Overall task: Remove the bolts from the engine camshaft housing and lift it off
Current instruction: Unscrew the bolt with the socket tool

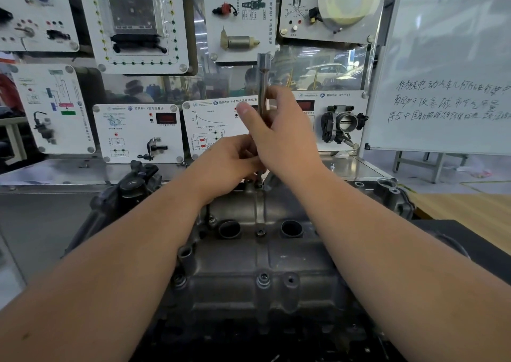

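The grey cast camshaft housing (260,251) lies on the engine in front of me, with two round plug holes on top. Bolts sit in it at the centre (260,233) and near the front edge (263,277). My right hand (279,129) grips a long metal socket wrench (262,85) that stands upright over the housing's far edge. My left hand (232,162) pinches the wrench's lower end just above a far bolt (258,183). The wrench tip is hidden behind my fingers.
A black engine part (132,187) rises at the housing's left end and a metal flange (390,187) at its right. Training display panels (138,132) stand behind the engine. A whiteboard (448,66) is at the right, above a wooden surface (464,204).
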Tool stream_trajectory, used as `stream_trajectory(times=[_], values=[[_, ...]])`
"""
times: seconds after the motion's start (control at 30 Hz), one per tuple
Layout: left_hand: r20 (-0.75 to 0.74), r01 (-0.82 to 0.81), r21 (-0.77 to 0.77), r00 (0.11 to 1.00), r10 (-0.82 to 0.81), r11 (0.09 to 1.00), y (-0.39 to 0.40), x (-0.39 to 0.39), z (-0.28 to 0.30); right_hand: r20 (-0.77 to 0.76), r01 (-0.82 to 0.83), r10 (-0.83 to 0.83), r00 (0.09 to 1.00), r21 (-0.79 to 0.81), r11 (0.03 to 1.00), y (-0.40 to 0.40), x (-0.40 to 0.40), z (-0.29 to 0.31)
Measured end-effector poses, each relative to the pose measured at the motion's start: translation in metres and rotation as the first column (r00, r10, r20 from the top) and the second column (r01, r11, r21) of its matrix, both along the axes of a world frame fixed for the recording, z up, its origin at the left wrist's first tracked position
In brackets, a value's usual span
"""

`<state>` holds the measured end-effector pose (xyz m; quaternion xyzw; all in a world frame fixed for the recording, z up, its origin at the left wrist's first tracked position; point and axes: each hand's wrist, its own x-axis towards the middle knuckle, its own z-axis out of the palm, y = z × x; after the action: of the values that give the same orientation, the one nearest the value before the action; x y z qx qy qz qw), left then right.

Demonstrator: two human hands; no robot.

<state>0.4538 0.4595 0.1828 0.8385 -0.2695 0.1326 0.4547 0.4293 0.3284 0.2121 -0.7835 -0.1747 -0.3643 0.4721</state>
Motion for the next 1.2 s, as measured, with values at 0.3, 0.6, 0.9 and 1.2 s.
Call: stream_trajectory(times=[0.3, 0.6, 0.9, 1.2], values=[[-0.032, 0.046, -0.070, 0.998, -0.049, 0.996, -0.0020, -0.0008, -0.0007, 0.027, 0.062, -0.061, 0.998, -0.046, 0.997, -0.0018, 0.0001, 0.0027], [0.003, 0.051, -0.025, 0.999, -0.051, 0.998, -0.0005, -0.0009, 0.0007, 0.027, 0.024, -0.024, 0.999, -0.012, 1.000, -0.0002, -0.0008, -0.0006], [0.008, 0.046, -0.024, 0.999, -0.046, 0.999, -0.0003, 0.0018, -0.0027, 0.009, 0.055, -0.055, 0.998, -0.062, 0.997, -0.0005, 0.0018, 0.0038], [0.037, 0.057, -0.002, 0.998, -0.057, 0.998, -0.0022, -0.0044, 0.0026, 0.037, 0.008, -0.008, 0.999, -0.006, 1.000, -0.0002, -0.0004, 0.0005]])
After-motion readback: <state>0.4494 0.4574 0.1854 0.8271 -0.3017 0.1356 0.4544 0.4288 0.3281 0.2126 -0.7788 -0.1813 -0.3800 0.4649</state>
